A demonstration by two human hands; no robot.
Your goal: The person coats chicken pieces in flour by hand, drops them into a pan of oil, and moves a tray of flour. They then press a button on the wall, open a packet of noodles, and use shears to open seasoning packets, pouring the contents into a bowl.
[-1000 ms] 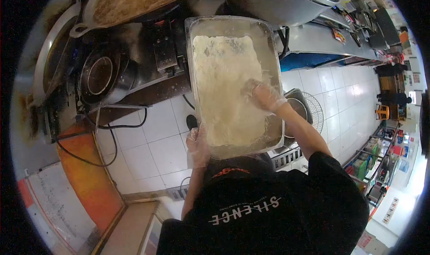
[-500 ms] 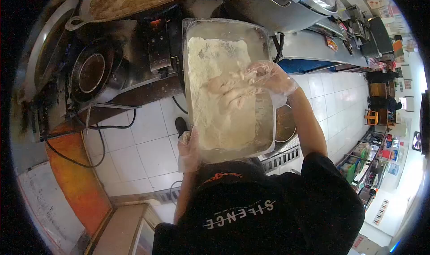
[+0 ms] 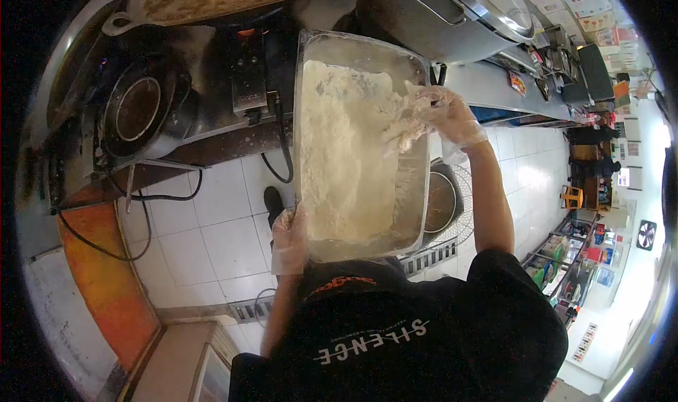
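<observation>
A rectangular tub [image 3: 426, 211] with pale flour [image 3: 346, 169] inside stands out in front of my body. My left hand [image 3: 289, 236], in a clear plastic glove, is closed on its near left corner. At the tub's right side, my gloved right hand [image 3: 452, 116] grips a clump of flour-coated pieces [image 3: 406, 123] that look like raw meat. The clump is over the flour near the right wall. How many pieces there are is hidden by the flour and my fingers.
A wide pan of bubbling oil [image 3: 219, 0] and a big lidded metal pot [image 3: 424, 17] stand beyond the tub. A dark pan [image 3: 138, 109] sits on the left burner. A round pot [image 3: 441, 201] with a wire strainer [image 3: 462, 211] is at right. Hoses [image 3: 282, 141] hang near the stove.
My right hand has moved right with the floured pieces, from the tub's middle to its right side. My left hand still holds the tub's corner. The view has shifted slightly.
</observation>
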